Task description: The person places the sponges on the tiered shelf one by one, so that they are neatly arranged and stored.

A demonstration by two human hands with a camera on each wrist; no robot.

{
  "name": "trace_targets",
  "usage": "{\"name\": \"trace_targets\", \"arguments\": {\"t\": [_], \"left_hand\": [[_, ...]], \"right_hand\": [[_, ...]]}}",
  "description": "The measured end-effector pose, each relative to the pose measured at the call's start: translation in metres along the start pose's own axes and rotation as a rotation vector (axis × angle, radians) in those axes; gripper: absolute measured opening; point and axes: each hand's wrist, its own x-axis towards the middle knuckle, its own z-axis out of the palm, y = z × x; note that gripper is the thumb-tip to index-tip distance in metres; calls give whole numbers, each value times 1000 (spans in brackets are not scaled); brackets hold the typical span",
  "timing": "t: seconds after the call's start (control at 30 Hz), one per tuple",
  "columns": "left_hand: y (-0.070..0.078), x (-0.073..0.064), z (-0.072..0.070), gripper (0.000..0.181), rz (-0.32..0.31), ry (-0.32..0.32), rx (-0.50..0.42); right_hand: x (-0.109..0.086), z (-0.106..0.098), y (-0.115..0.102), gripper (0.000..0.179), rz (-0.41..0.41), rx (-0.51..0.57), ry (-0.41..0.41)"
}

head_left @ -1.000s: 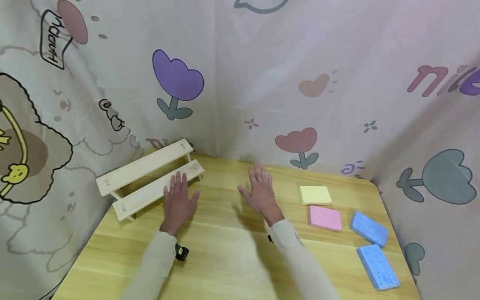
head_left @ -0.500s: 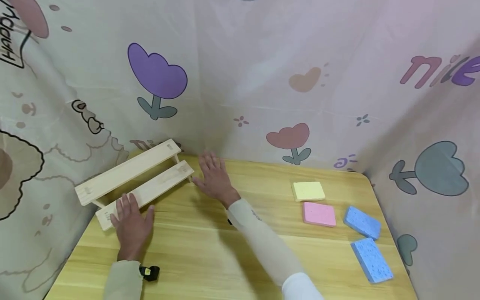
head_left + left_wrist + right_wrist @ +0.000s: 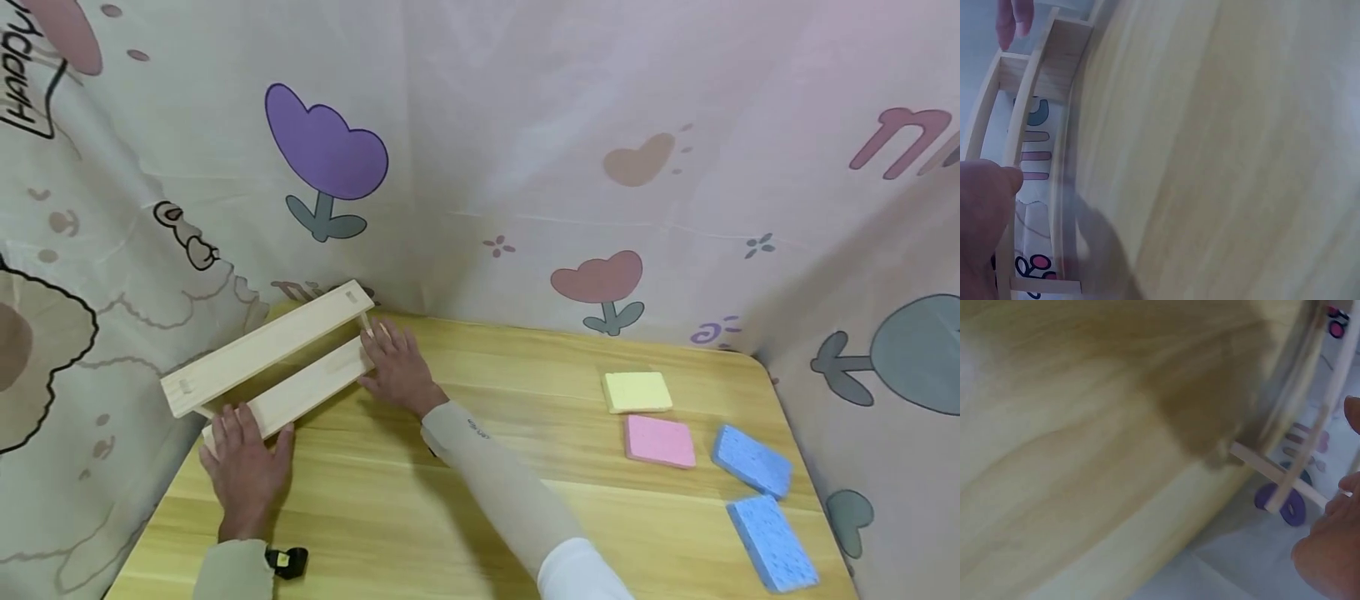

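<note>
Right hand (image 3: pixel 401 371) now lies at the far-right end of the wooden shelf (image 3: pixel 266 346); half a second ago it was just beside that end. Working from the left, the left hand (image 3: pixel 247 467) lies over the near-left end of the lower board (image 3: pixel 311 386), fingers extended, thumb set apart on the front side; how firmly it presses cannot be told. The shelf stands upright on its legs at the back left of the table (image 3: pixel 375 517), near the curtain (image 3: pixel 465 150). Its long axis runs diagonally, near left to far right; the lower board faces the person, with the upper board behind. At the opposite end, the right hand's fingers are nearly straight and its thumb is apart; contact cannot be confirmed. On the right are a yellow sponge (image 3: pixel 637 392), a pink sponge (image 3: pixel 660 442) and two blue sponges (image 3: pixel 752 461), well apart from both hands. Step in hand, by judgement: placing one hand at each end. Any next move appears to call for a level, matched hold between thumb and fingers.
</note>
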Motion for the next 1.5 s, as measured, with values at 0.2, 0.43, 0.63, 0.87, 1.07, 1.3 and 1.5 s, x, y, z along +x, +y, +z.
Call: {"name": "trace_targets", "arguments": {"t": [0.2,0.43,0.63,0.87,1.07,1.3,1.5], "left_hand": [[-2,0,5,72,55,-6,61],[-4,-1,8,70,37,21,61],[-5,-3,11,70,-13,23,52],[-4,-2,11,69,0,43,47],[-1,-2,11,69,21,53,48],[5,-6,14,68,68,86,46],[14,-4,22,67,160,97,30]], "right_hand": [[6,22,-4,78,-30,-35,-8],[14,38,-11,76,-72,23,-6],[20,41,-13,62,-61,-28,-1],[21,42,-12,62,-47,-41,11],[18,37,-10,63,-38,-14,-3],[3,38,-3,63,-20,18,7],[-19,43,10,62,37,30,22]]}}
